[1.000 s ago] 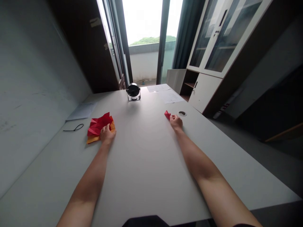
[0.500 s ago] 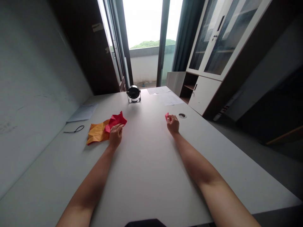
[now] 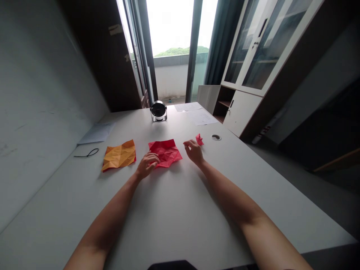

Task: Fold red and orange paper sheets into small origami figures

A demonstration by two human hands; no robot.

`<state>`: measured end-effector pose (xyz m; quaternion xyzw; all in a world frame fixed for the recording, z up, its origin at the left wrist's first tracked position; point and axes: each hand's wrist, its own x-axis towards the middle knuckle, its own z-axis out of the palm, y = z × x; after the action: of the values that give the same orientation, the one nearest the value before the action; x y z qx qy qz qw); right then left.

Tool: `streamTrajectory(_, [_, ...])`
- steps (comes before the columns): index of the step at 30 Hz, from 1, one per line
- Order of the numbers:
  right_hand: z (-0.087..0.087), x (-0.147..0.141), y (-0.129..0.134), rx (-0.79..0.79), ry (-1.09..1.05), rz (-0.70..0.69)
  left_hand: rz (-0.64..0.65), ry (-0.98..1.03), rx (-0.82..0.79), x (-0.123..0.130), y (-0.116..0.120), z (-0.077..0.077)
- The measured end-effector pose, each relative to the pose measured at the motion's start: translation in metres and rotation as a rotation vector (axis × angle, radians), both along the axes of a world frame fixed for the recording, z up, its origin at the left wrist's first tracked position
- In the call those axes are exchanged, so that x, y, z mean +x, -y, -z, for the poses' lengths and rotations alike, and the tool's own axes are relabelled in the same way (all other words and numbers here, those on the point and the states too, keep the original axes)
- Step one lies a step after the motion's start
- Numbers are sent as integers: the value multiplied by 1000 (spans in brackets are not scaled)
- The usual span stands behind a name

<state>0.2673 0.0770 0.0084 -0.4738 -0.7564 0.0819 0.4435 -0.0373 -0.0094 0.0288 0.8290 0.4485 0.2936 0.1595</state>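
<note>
A creased red paper sheet lies spread on the white table between my hands. My left hand rests at its left edge, fingers apart and touching the paper. Just right of the sheet is my right hand, its fingers apart and curved, holding nothing. Behind that hand stands a small folded red paper piece. To the left lies a creased orange paper sheet with red showing at its edges.
A round black device on a metal stand is at the far side. A black cable tie and a pale sheet lie left. White papers lie back right, near a round table hole.
My left hand has brought the red sheet right, off the orange one, and loosened its fingers. My right hand has let go of the small folded piece and moved left.
</note>
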Motion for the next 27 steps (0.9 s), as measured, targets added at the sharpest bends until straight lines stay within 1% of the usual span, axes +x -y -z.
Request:
streamTrajectory(2, [-1,-9,4,8,47,-96,-105,18,25,-1,-2,3])
streamTrajectory(4, [1,-16,7,13,123,-214,-184,-14,45,-1,-4,8])
streamTrajectory(6, [7,-21,8,-9,217,-299,-228,-61,58,-2,-7,15])
streamTrajectory(8, [14,-24,8,-61,304,-336,-243,-105,62,-4,-10,21])
streamTrajectory(11, [22,-23,8,-135,383,-368,-251,-155,34,-7,-14,30])
streamTrajectory(15, [21,-20,10,-159,411,-405,-274,-194,-38,-11,-17,36])
streamTrajectory(18, [17,-19,12,-185,420,-424,-269,-201,-53,-12,-18,36])
streamTrajectory(22, [15,-17,10,-219,419,-407,-280,-190,-38,-13,-17,32])
streamTrajectory(24, [16,-16,8,-212,412,-401,-301,-172,-27,-13,-17,30])
streamTrajectory(27, [18,-16,6,-192,386,-354,-345,-136,-22,-14,-18,29])
